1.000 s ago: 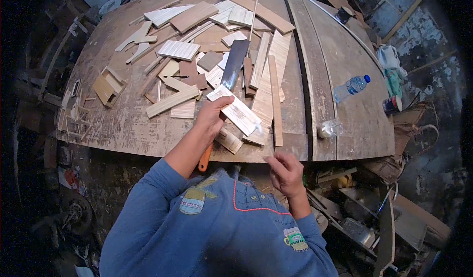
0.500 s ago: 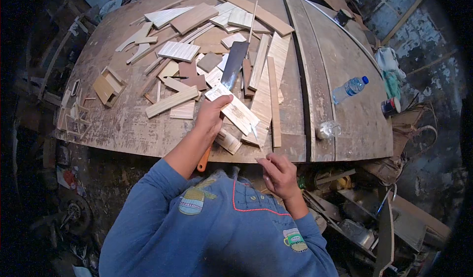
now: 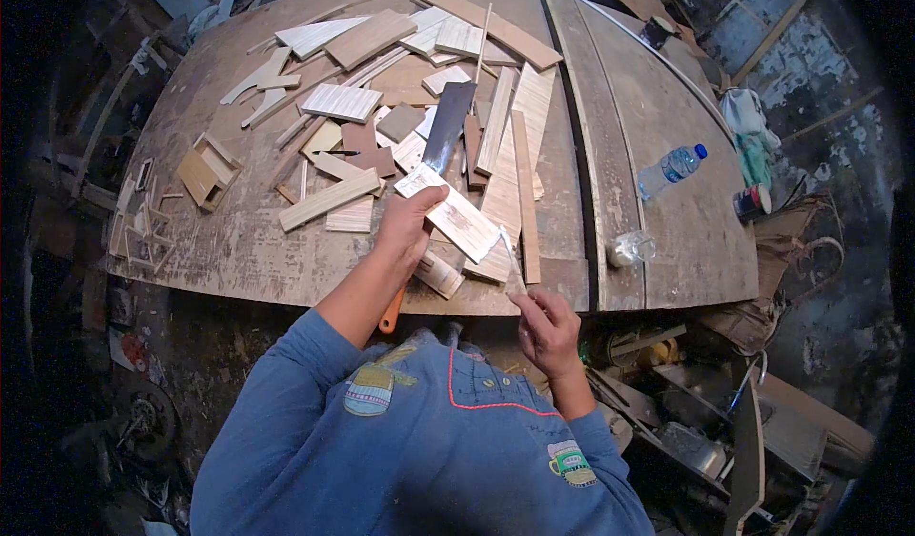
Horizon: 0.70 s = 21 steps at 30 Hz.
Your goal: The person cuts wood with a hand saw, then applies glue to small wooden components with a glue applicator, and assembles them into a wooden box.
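A pale rectangular wooden board (image 3: 467,228) is gripped in my left hand (image 3: 408,223), thumb on its upper face. Pinched in my right hand (image 3: 551,331) is a thin wooden stick (image 3: 515,267) with a white paste-like substance on its tip, just off the board's near right end. White smears show along that end of the board. A handsaw (image 3: 448,124) lies beyond my left hand, its dark blade on the scrap pile; an orange handle (image 3: 390,315) shows below my left wrist. Under the held board lies a short wooden block (image 3: 439,275).
Wood offcuts (image 3: 343,101) are heaped across the middle of the worktable (image 3: 229,260). A small open wooden box (image 3: 210,172) stands at left. On the right are a long raised plank (image 3: 583,145), a water bottle (image 3: 675,172), a clear plastic cup (image 3: 631,248) and a tin (image 3: 752,202).
My right hand has shifted slightly right, drawing the stick's tip from over the board's end to just beyond its edge. My left hand keeps its hold on the board.
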Each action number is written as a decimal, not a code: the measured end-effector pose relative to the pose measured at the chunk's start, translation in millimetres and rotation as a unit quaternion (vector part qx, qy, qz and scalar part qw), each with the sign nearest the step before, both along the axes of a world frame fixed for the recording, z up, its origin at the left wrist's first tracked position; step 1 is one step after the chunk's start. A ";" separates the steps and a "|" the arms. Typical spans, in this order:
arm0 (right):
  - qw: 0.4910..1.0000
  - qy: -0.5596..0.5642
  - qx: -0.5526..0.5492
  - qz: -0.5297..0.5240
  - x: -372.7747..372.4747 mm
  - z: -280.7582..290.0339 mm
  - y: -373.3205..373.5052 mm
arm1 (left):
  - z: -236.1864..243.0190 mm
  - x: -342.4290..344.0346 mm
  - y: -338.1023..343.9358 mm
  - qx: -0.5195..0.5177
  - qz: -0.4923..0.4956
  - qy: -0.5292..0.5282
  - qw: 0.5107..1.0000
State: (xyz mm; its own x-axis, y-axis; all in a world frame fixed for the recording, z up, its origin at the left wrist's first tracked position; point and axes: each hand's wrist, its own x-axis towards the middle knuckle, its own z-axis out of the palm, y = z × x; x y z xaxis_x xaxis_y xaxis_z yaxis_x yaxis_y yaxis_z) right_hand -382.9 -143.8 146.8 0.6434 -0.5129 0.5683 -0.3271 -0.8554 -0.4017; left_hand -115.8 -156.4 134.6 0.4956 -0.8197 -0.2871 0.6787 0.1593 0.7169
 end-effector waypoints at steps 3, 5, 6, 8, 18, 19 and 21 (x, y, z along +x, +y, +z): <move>1.000 0.002 0.000 -0.009 -0.3 -3.6 0.5 | -0.6 0.2 1.0 0.007 -0.007 -0.010 1.000; 1.000 0.001 -0.002 -0.010 -0.7 -3.6 2.3 | -0.4 0.1 0.2 0.013 -0.012 -0.019 1.000; 1.000 0.006 0.001 0.008 -1.0 -1.2 4.5 | 0.3 -0.2 -0.4 0.008 -0.008 -0.013 1.000; 0.999 0.012 0.026 0.014 0.7 2.1 9.0 | 2.6 -1.4 -0.4 0.004 -0.006 -0.007 1.000; 0.998 0.005 0.024 0.053 -0.3 -2.7 17.0 | -1.2 -2.5 -3.8 -0.004 -0.007 -0.036 0.999; 0.998 0.005 0.024 0.053 -0.4 -2.7 17.0 | -0.2 -2.2 -3.6 -0.006 -0.008 -0.033 0.999; 0.998 -0.038 0.027 0.041 -1.2 -2.3 15.9 | 3.1 -1.2 -2.9 -0.006 -0.002 -0.029 1.000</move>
